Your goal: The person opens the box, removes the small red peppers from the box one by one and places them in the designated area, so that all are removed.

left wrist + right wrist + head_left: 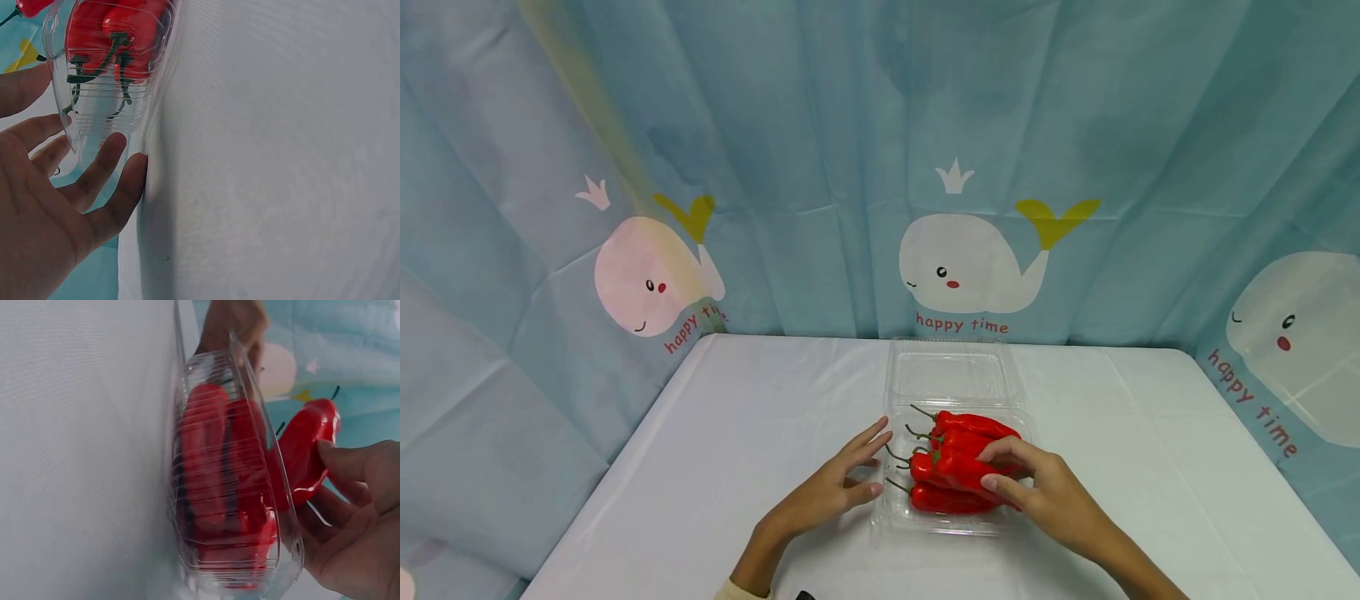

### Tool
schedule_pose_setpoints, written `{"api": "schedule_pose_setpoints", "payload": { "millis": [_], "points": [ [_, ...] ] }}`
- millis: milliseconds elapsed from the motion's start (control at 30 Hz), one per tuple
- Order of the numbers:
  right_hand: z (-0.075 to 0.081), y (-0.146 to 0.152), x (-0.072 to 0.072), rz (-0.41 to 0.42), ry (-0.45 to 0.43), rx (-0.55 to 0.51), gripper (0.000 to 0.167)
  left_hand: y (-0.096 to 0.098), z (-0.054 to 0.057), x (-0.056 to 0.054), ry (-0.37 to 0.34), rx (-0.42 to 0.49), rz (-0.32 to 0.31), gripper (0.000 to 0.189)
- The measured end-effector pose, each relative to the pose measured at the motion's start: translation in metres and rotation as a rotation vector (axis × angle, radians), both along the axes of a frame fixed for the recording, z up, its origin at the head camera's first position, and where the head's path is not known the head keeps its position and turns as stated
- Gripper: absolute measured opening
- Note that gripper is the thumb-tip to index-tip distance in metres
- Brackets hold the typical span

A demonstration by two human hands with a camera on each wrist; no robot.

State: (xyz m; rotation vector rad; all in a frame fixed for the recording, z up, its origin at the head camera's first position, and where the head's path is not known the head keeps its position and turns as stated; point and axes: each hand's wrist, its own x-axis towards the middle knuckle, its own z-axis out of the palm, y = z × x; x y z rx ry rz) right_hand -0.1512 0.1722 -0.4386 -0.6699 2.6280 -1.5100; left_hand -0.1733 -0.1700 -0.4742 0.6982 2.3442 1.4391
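A clear plastic clamshell box (917,523) lies on the table with its lid (951,375) folded back. Several red peppers (951,500) with green stems are heaped in its base. My right hand (1048,496) pinches one red pepper (306,447) between thumb and fingers, at the top of the heap. In the right wrist view that pepper sits above the box's rim. My left hand (831,492) is at the box's left side, its fingers spread and relaxed. In the left wrist view, its fingertips (112,142) are at the box wall, touching or nearly so.
A white cloth covers the table (737,433). Behind and at the sides hangs a blue curtain (820,167) printed with whales. A small dark object (805,595) shows at the bottom edge of the head view.
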Motion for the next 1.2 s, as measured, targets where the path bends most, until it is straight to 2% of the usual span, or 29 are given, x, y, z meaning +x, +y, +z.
{"api": "schedule_pose_setpoints", "payload": {
  "millis": [333, 900, 1200],
  "points": [
    [0.008, 0.004, -0.006, -0.072, -0.048, -0.096, 0.047, 0.001, 0.000, 0.000, -0.009, -0.005, 0.003, 0.072],
    [0.031, 0.021, -0.018, -0.203, -0.095, -0.130, 0.050, 0.000, 0.000, -0.001, -0.001, 0.004, -0.002, 0.073],
    [0.033, 0.031, -0.025, -0.232, -0.152, -0.178, 0.056, 0.000, -0.001, -0.002, 0.004, 0.007, -0.007, 0.073]
  ]
}}
